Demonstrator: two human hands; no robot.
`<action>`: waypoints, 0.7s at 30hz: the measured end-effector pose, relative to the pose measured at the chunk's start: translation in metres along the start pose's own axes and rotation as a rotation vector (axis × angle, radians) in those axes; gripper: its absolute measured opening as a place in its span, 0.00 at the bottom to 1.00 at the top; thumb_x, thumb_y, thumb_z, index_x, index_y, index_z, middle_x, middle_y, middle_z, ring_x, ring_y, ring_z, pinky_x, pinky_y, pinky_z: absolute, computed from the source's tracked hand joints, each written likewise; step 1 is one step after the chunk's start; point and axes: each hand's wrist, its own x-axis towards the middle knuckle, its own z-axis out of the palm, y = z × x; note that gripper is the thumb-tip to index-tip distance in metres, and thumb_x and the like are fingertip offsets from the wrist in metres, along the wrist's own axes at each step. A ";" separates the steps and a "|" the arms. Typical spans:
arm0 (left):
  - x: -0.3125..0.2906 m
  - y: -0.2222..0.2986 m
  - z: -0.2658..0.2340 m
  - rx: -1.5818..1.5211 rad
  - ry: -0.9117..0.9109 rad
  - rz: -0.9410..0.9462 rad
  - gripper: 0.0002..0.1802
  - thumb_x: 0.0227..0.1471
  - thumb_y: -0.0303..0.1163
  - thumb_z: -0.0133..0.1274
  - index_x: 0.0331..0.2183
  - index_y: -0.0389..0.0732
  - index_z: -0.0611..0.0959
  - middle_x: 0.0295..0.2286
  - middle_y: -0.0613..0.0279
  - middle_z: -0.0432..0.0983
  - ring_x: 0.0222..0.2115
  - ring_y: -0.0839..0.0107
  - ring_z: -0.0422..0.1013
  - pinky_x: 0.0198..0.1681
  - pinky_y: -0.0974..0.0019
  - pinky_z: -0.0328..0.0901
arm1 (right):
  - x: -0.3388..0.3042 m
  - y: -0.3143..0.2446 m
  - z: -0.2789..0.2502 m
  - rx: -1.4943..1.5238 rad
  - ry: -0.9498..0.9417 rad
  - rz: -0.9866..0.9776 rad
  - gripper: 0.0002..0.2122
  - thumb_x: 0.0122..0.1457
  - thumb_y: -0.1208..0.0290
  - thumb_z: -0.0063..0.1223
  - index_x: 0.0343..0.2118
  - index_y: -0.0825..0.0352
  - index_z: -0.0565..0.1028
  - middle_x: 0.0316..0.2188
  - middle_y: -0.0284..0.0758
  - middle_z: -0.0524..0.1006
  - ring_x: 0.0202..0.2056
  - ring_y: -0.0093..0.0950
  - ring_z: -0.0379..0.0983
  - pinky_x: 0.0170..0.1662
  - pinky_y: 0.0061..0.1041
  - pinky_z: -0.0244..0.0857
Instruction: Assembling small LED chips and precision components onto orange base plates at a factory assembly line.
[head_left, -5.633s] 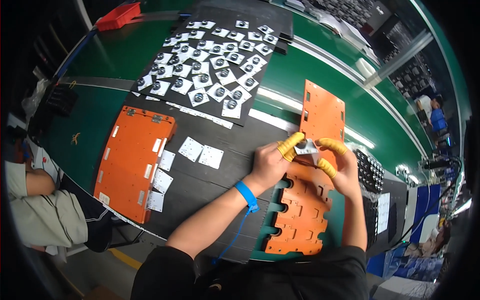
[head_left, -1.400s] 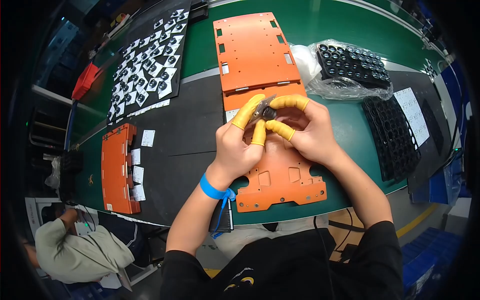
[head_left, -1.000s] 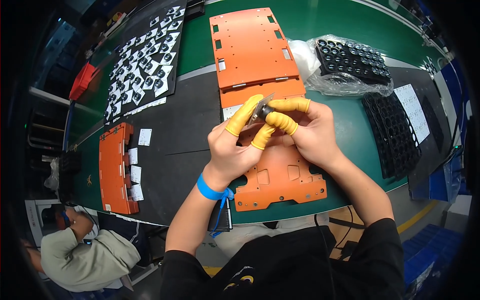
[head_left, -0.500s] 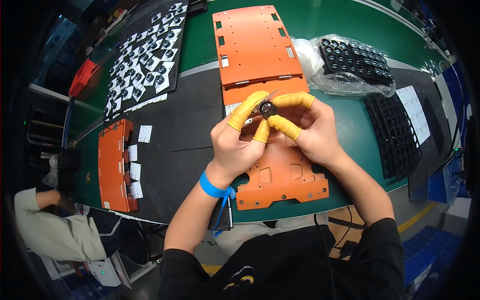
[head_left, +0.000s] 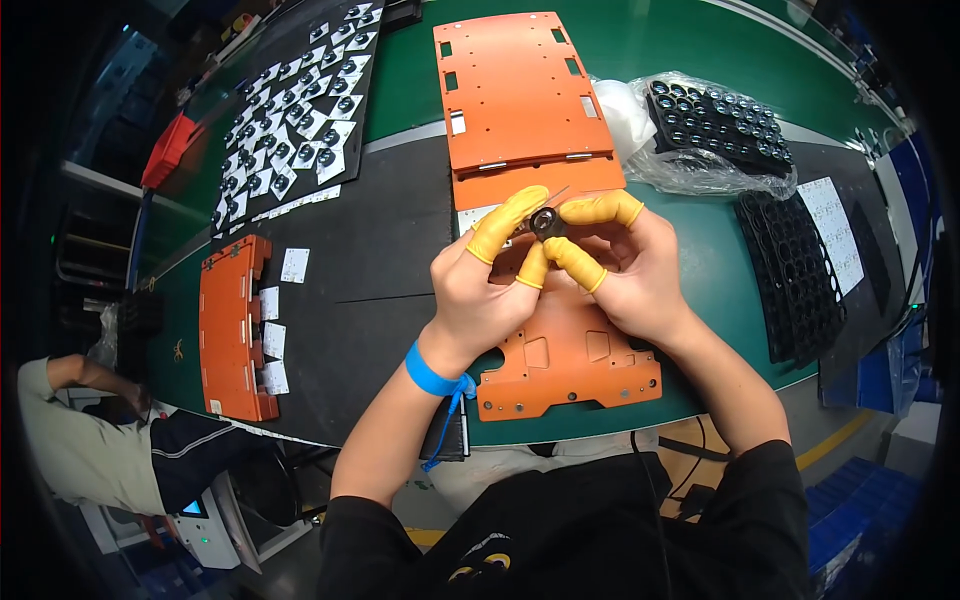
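Observation:
Between my hands is a small black round lens [head_left: 545, 222], seated against a thin board whose edge shows above it. My left hand [head_left: 482, 285] pinches the board and lens from the left, thumb and forefinger in yellow finger cots. From the other side, my right hand [head_left: 640, 275] closes its thumb and forefinger, also in yellow cots, around the lens. Below them lies the base of an orange hinged fixture [head_left: 572, 362]; its large lid [head_left: 525, 95] is folded away from me. A white board [head_left: 474, 220] partly shows in the fixture, next to my left fingers.
Rows of white boards with black lenses [head_left: 300, 110] cover a dark panel at far left. A second orange fixture [head_left: 230, 330] has several white cards [head_left: 294, 266] beside it. Right are a bagged lens tray [head_left: 710, 120] and another black tray [head_left: 790, 280]. A co-worker [head_left: 90, 440] is at lower left.
The whole bench has shifted slightly rightward in view. My hands keep their pinch on the lens and board, with the lens turned a little. The co-worker's arm has moved.

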 end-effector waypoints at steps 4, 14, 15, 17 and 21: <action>-0.001 0.002 0.002 -0.047 0.043 -0.026 0.24 0.44 0.13 0.55 0.46 0.32 0.77 0.38 0.51 0.78 0.37 0.67 0.78 0.38 0.70 0.73 | 0.000 -0.001 -0.001 -0.067 -0.005 0.021 0.13 0.52 0.85 0.58 0.40 0.73 0.71 0.39 0.37 0.74 0.43 0.27 0.74 0.49 0.28 0.71; -0.002 -0.004 0.000 -0.193 0.026 -0.086 0.21 0.51 0.11 0.45 0.47 0.31 0.75 0.39 0.52 0.77 0.39 0.68 0.76 0.42 0.69 0.72 | 0.001 0.007 0.001 -0.130 0.124 -0.120 0.11 0.50 0.80 0.62 0.35 0.74 0.74 0.31 0.38 0.78 0.32 0.22 0.78 0.35 0.20 0.74; -0.002 -0.005 -0.001 -0.166 0.026 -0.075 0.20 0.51 0.11 0.45 0.47 0.31 0.75 0.38 0.51 0.77 0.38 0.69 0.76 0.41 0.70 0.72 | 0.000 0.003 0.000 -0.140 0.085 -0.062 0.11 0.51 0.82 0.59 0.38 0.74 0.72 0.36 0.38 0.76 0.38 0.26 0.77 0.41 0.24 0.73; -0.003 -0.006 -0.001 -0.140 0.025 -0.064 0.20 0.51 0.11 0.45 0.47 0.31 0.76 0.38 0.51 0.77 0.37 0.69 0.76 0.40 0.70 0.72 | 0.000 0.000 0.000 -0.152 0.048 -0.003 0.11 0.53 0.84 0.57 0.40 0.75 0.70 0.40 0.39 0.75 0.43 0.29 0.76 0.48 0.28 0.72; -0.003 -0.006 0.000 -0.078 0.028 -0.052 0.19 0.50 0.12 0.47 0.46 0.31 0.77 0.35 0.50 0.78 0.34 0.70 0.77 0.37 0.71 0.72 | 0.000 0.005 0.002 -0.130 0.100 -0.070 0.11 0.52 0.82 0.59 0.37 0.75 0.72 0.36 0.39 0.76 0.38 0.26 0.77 0.42 0.25 0.73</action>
